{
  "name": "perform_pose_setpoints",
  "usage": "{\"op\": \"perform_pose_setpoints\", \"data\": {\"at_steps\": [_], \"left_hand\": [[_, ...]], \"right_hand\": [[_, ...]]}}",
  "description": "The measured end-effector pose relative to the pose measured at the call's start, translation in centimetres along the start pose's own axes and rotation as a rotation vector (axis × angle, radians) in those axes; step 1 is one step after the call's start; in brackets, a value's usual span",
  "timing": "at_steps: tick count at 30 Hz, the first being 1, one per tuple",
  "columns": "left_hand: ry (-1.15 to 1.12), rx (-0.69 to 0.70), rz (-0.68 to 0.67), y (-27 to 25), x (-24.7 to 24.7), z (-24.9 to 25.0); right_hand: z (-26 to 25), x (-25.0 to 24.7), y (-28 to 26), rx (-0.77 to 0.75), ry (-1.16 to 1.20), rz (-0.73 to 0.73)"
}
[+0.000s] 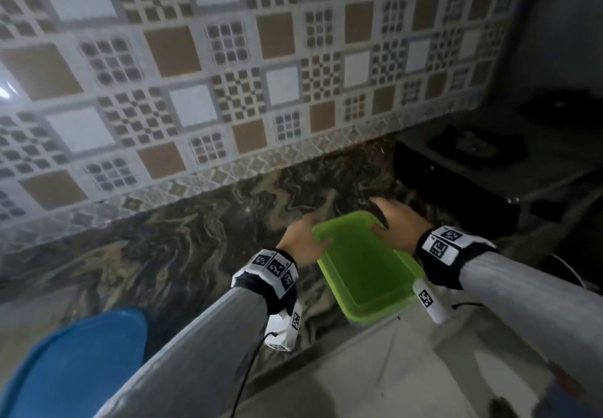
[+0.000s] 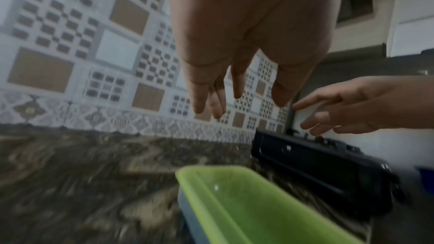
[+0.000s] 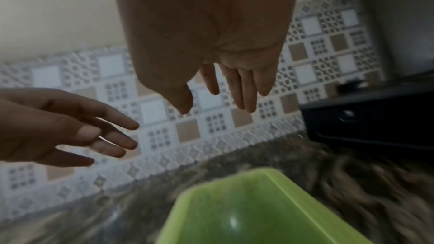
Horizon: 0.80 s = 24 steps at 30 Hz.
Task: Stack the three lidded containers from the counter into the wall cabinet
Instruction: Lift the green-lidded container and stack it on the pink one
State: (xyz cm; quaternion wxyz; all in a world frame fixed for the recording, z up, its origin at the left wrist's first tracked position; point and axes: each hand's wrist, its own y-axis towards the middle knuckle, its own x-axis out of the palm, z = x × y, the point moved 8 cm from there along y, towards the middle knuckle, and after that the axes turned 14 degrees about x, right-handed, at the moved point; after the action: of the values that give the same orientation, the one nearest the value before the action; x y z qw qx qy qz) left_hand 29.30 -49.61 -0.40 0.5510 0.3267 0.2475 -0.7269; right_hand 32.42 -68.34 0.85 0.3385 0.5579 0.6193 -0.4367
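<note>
I had my left hand [image 1: 301,239] and right hand [image 1: 396,223] spread, empty, flanking the green-lidded rectangular plastic container [image 1: 363,265] at the counter's front edge; gripping its sides came next.

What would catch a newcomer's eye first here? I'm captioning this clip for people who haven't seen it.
The bright green lidded container on the marbled counter, with the left hand and right hand spread open at its far corners. Behind it runs the checkered tile wall; a blue lid sits at lower left.
</note>
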Motion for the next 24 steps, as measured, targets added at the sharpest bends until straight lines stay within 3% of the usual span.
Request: {"op": "perform_pose_setpoints", "data": {"at_steps": [3,9,15,24], "left_hand": [[0.020,-0.064,-0.095,-0.4,4.9,-2.2],[-0.021,-0.169,-0.175,-0.8,10.7,-5.1],[-0.076,-0.249,-0.158,-0.6,13.2,-6.7],[-0.128,-0.256,-0.107,-0.4,13.4,-7.3]], "right_hand": [[5.5,4.4,-0.1,0.122,-0.063,-0.107],[11.9,9.3,-0.2,0.277,-0.068,-0.182],[12.8,11.9,0.3,0.306,0.037,-0.294],[13.4,11.8,0.6,0.323,0.113,-0.231]]}}
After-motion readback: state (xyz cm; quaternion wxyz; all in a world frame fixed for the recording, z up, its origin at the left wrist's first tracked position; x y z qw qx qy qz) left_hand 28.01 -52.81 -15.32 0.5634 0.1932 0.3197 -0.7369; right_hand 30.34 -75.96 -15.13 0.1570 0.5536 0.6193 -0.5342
